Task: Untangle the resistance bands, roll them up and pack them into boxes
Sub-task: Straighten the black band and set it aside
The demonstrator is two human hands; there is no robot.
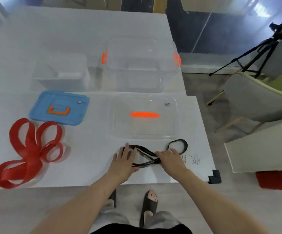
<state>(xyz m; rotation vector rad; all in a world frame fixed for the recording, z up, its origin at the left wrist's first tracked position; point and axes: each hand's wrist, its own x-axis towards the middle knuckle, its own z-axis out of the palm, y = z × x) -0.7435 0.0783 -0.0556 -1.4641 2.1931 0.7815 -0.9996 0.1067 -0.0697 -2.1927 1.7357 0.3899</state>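
Note:
A black resistance band [179, 144] lies twisted near the table's front edge, one loop sticking out to the right. My left hand [126, 162] rests flat on its left loops, fingers spread. My right hand [169, 159] presses down on the crossing strands in the middle. A red resistance band [27, 152] lies tangled in several loops at the front left, untouched. Two clear boxes stand at the back: a small one [61, 73] and a larger one [137, 65] with orange latches.
A blue lid [59, 108] with an orange handle lies left of centre. A clear lid [143, 117] with an orange handle lies just behind the black band. The table's right edge has a black corner guard [215, 177]. Chairs and a tripod [255, 54] stand to the right.

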